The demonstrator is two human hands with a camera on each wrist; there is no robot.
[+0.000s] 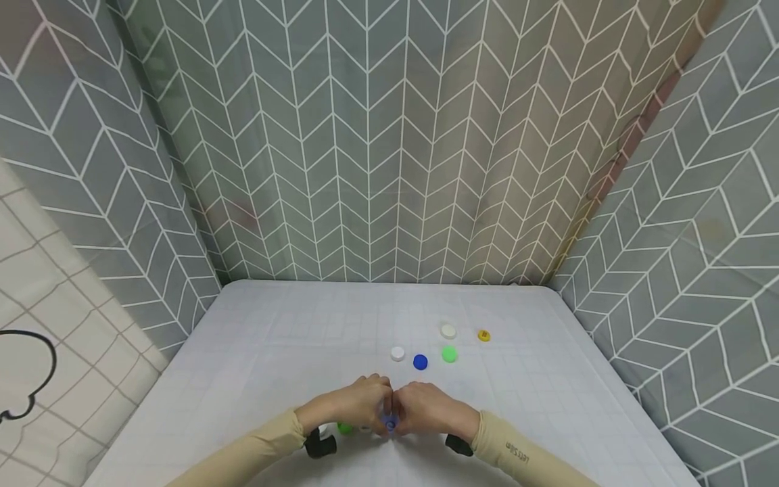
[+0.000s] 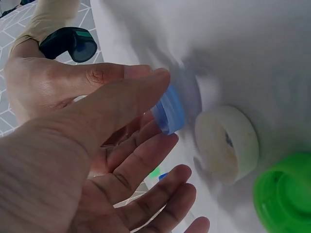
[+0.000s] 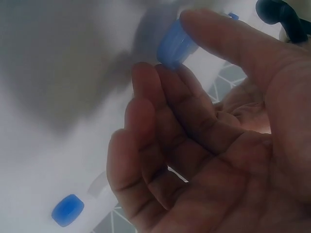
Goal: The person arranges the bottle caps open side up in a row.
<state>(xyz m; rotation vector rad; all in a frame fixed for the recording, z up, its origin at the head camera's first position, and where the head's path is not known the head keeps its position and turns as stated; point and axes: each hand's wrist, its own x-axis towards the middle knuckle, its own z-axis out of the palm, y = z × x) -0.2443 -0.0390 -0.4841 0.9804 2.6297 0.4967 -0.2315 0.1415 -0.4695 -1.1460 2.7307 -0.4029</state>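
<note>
At the bottom centre of the head view, we see a translucent blue bottle cap [image 1: 390,424] between the two hands. We judge it to be light, stiff plastic, hard to break but smooth enough to slip, so its side wall is where we would take hold, with the fingertips opposite each other. The left hand [image 1: 365,404] pinches it between thumb and forefinger, gap narrowed to the cap's size, the other fingers loosely spread. The right hand [image 1: 426,409] pinches it likewise, its remaining fingers loosely bent.

The cap looks round and shallow, pale blue and somewhat see-through, with a band along its rim in the left wrist view. Right of it there, on the desk [image 1: 274,325], we see a white cap [image 2: 250,145] and, at the lower right, a bright green cap [image 2: 262,201].

Farther up the head view, right of centre, lie a solid blue cap [image 1: 420,362], deeper in colour than the held one, a light green cap [image 1: 449,354] and a yellow disc [image 1: 483,335].
</note>
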